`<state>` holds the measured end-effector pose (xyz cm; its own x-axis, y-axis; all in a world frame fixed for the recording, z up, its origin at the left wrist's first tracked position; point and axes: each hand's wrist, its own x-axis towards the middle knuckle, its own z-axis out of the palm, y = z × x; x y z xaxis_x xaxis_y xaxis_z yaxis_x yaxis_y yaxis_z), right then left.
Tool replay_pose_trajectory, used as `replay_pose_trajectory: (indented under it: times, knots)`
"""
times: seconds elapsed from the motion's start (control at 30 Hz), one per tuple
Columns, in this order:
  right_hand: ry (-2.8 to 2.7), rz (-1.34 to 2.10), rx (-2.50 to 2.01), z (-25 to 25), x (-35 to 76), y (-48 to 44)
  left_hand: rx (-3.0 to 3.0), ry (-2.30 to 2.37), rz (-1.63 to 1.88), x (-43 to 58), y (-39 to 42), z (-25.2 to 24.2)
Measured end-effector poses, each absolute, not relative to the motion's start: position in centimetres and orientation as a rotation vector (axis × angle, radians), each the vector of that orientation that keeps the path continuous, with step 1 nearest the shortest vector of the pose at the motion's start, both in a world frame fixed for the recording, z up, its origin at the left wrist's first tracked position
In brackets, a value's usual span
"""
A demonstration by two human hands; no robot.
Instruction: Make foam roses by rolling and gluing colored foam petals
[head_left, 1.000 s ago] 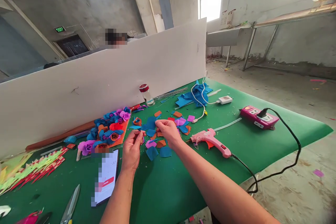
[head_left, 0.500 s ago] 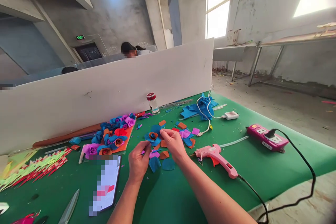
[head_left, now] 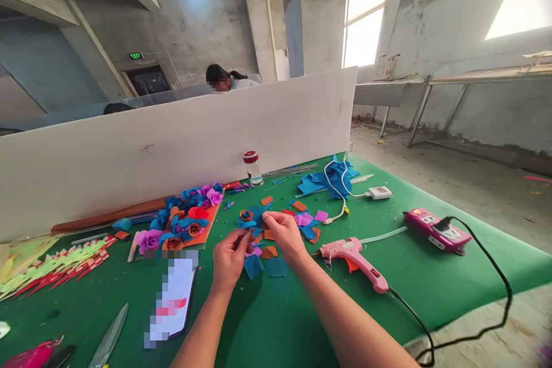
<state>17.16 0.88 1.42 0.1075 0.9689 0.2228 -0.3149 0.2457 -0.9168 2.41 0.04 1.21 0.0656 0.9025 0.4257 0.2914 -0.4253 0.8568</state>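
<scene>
A small flower with a brown-orange rim (head_left: 246, 215) and blue petals is between my hands, over the green table. My left hand (head_left: 229, 256) is pinched at its lower side, where the fingertips hide the base. Fingers of my right hand (head_left: 282, 234) close on the edge of a blue paper petal (head_left: 257, 214) beside the flower. Loose petals lie under and around the hands: blue (head_left: 275, 268), orange (head_left: 269, 252) and purple (head_left: 321, 216). A pink glue gun (head_left: 356, 259) lies to the right of my right hand.
Finished flowers (head_left: 176, 227), a phone (head_left: 175, 299) and scissors (head_left: 112, 336) are on the left. A red-lidded jar (head_left: 252, 169) stands near the white partition (head_left: 280, 121). Right are a white charger (head_left: 379, 192) and a pink power strip (head_left: 437, 230) with a black cord. Behind the partition, a person bends down.
The flower has turned between my hands, its rim now tilted upward and its blue petal to the right. My left hand has shifted slightly. The view has moved a little.
</scene>
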Motion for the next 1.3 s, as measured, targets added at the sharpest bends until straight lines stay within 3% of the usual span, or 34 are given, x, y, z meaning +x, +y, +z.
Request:
replay_pose_trajectory:
  times: [0.67,1.3]
  knots:
    - [-0.952,0.926,-1.011,0.71,17.4,1.65,1.574,1.073,1.33,3.08,0.84,0.44]
    - [-0.814,1.181,-0.89,0.93,16.79,1.33,1.521,1.081,1.256,3.24,0.98,0.3]
